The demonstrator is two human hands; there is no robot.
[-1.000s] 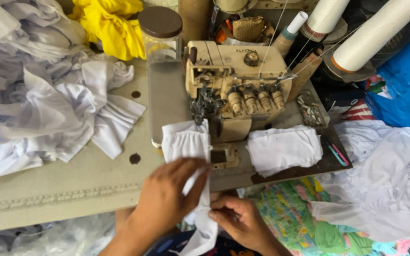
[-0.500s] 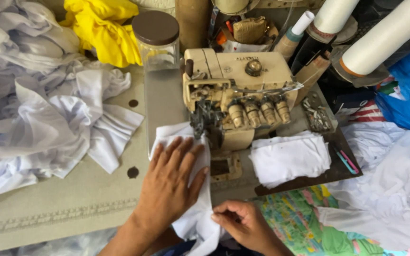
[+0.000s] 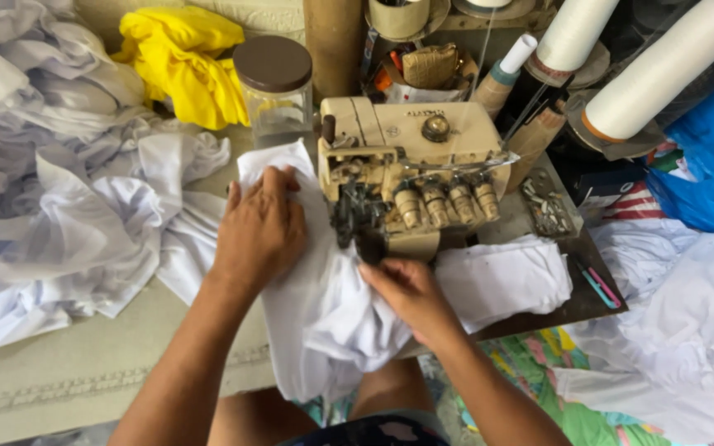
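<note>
A piece of white cloth (image 3: 324, 318) lies across the table in front of a cream overlock sewing machine (image 3: 411, 169) and hangs over the table's front edge. My left hand (image 3: 259, 231) presses flat on the cloth just left of the machine, fingers spread and pointing away from me. My right hand (image 3: 411, 299) grips a bunched part of the same cloth right below the machine's needle area. The cloth runs up past my left hand toward a glass jar.
A heap of white garments (image 3: 51, 206) fills the left of the table, with yellow cloth (image 3: 188, 62) behind it. A brown-lidded glass jar (image 3: 274, 87) stands left of the machine. White thread cones (image 3: 663, 70) sit at the back right. A folded white piece (image 3: 510, 277) lies right of the machine.
The cloth has been pushed further up the table beside the machine. My left hand slid forward with it, and my right hand rose from the table's edge to just below the needle.
</note>
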